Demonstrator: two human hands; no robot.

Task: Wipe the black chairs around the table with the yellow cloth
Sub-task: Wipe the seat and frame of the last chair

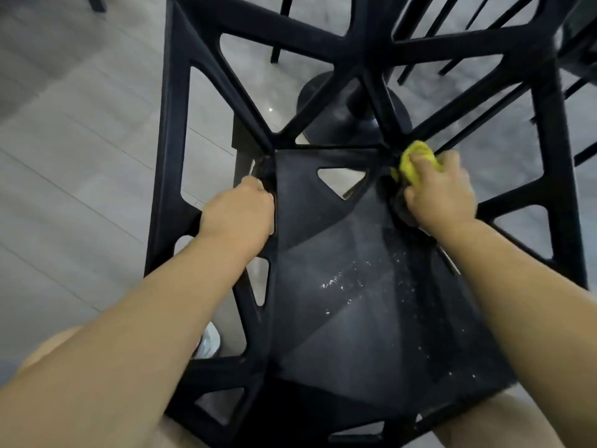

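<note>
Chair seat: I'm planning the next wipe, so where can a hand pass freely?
The middle and front of the seat are bare apart from white specks. The back corners are crowded: the left hand grips the left one, the right hand presses the yellow cloth into the right one.

The chair (172, 130) looks like moulded black plastic, matt, with a fine grain on its struts. Its seat (349, 334) is the same matt plastic, dulled by a greyish film and dotted with pale specks that catch the light. The cloth (416, 161) is soft yellow fabric, bunched and creased, without shine. The floor (80, 163) is pale grey and smooth, with a faint sheen and one small bright glint. The black pedestal (339, 121) looks smooth and satin; its material is unclear.
</note>
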